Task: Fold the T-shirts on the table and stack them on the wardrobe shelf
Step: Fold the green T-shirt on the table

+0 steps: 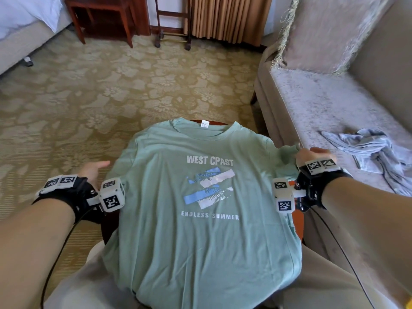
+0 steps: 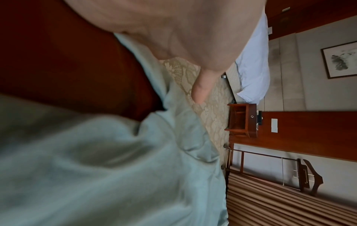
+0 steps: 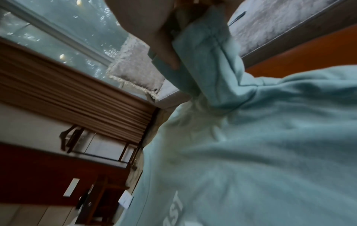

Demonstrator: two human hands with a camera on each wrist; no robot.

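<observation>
A mint-green T-shirt [image 1: 200, 197] printed "WEST CPAST / ENDLESS SUMMER" lies face up on a small round wooden table [image 1: 297, 219], collar away from me and hem hanging towards my lap. My right hand [image 1: 312, 155] pinches the right sleeve [image 3: 203, 53] between thumb and fingers and holds it lifted off the table edge [image 3: 309, 52]. My left hand [image 1: 94, 169] is beside the shirt's left edge. Its thumb [image 2: 201, 87] is stretched out straight above the left sleeve [image 2: 173, 116], whose hem runs up to the palm. The other left fingers are hidden, and no grip shows.
A beige sofa [image 1: 323, 103] stands close on the right, with a crumpled grey striped shirt [image 1: 374, 150] and a fringed cushion [image 1: 330, 30] on it. Patterned carpet [image 1: 100, 97] stretches ahead. A bed [image 1: 24, 27], a wooden nightstand [image 1: 100, 16] and curtains [image 1: 227, 18] lie beyond.
</observation>
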